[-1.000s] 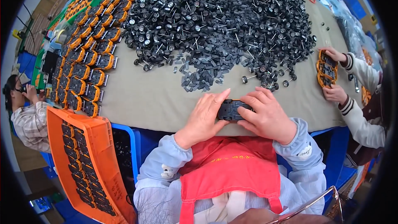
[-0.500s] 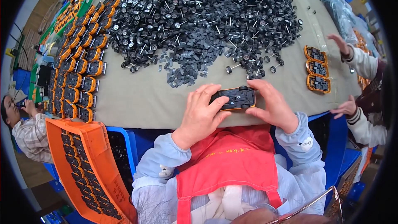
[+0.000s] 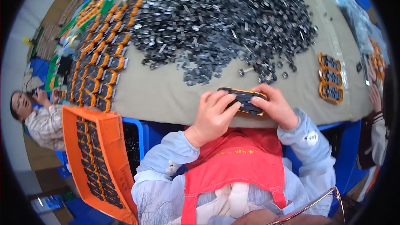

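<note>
Between both hands I hold a toy car (image 3: 246, 101), black underside up and orange body edge showing around it. It is tilted, just above the table's near edge. My left hand (image 3: 213, 116) is closed on its left part, with the fingers lying over the underside. At its other end, my right hand (image 3: 278, 105) grips the car between thumb and fingers. Beyond the car lies a patch of small dark flat pieces (image 3: 198, 75). Behind them rises a big heap of black toy wheels on metal axles (image 3: 175, 21).
Rows of orange-and-black car bodies (image 3: 98, 71) line the table's left side. An orange crate (image 3: 114, 141) with more stands lower left, by a blue bin (image 3: 143, 135). Three bodies (image 3: 331, 78) lie at right. One co-worker (image 3: 43, 121) is at far left; another's hand (image 3: 375, 98) is at right.
The car has tilted in my hands, and my left fingers now lie further over its underside. The view has shifted a little. The co-worker's hands at right have moved away from the table.
</note>
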A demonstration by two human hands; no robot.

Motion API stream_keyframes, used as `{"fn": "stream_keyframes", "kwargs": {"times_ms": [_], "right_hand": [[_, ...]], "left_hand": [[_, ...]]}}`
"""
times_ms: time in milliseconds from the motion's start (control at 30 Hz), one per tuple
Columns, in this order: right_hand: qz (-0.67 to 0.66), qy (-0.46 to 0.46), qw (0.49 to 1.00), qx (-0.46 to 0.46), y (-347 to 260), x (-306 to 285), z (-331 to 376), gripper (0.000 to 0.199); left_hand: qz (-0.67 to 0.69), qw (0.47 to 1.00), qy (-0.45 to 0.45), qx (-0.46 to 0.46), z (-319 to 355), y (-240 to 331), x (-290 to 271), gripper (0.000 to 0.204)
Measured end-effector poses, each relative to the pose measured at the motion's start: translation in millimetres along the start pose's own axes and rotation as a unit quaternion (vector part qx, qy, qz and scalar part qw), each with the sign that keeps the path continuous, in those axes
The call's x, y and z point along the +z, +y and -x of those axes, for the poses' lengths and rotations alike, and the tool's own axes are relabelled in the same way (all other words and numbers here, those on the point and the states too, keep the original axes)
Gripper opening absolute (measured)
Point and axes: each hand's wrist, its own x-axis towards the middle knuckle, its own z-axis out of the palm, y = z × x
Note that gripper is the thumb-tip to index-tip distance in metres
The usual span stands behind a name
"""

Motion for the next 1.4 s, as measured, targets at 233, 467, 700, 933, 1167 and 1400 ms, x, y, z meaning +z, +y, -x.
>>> {"fn": "stream_keyframes", "kwargs": {"times_ms": [233,467,700,933,1167,1400], "right_hand": [[-0.048,0.012,0.988,-0.148,-27,52,34,0.029],[0.041,-0.111,0.926,-0.359,-46,90,-16,0.028],[0.009,-0.067,0.99,-0.121,46,35,-80,0.021],[0.061,0.008,0.994,-0.095,64,29,-93,0.017],[0.108,0.051,0.988,-0.097,58,32,-90,0.018],[0.158,0.063,0.979,-0.116,49,38,-82,0.016]], "left_hand": [[0.588,0.697,0.191,-0.362,26,39,-15,0.052],[0.317,0.753,0.406,-0.409,121,46,-201,0.045],[0.116,0.72,0.453,-0.513,251,-39,-319,0.037],[0.172,0.664,0.468,-0.557,284,-73,-297,0.037],[0.179,0.708,0.474,-0.492,299,-93,-288,0.04],[0.016,0.74,0.119,-0.662,291,-90,-299,0.046]]}}
